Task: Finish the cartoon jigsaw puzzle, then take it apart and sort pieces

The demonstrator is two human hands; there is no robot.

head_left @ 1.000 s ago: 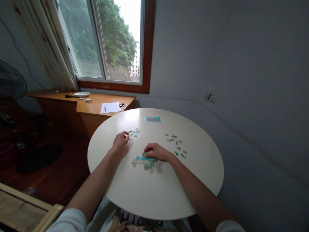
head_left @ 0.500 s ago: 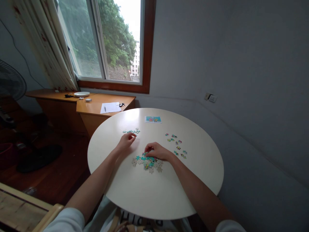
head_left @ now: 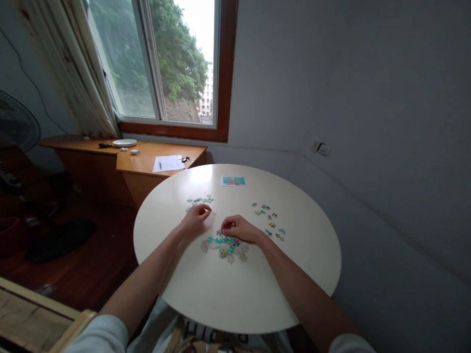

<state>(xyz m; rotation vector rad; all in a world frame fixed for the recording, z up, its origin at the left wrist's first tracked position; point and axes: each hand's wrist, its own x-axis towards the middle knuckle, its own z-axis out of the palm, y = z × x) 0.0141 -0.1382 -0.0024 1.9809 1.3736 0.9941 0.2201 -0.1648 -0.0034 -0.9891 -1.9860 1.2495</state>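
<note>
Here, two hands at a jigsaw on a round table, centre of frame.
Pile lies just below centre; teal group above left, loose pieces right. Left hand is pinched, its contents hidden; right hand is curled, fingertips on the pile. Pieces are probably light, thin, stiff card: pinch the edges.

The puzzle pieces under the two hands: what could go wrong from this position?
1. The right hand rests on the middle pile; a sliding wrist could scatter it.
2. The left hand sits just below the teal group; a careless reach may mix the sorted pieces.
3. The right forearm lies close to the pieces at the right and might brush them.
</note>
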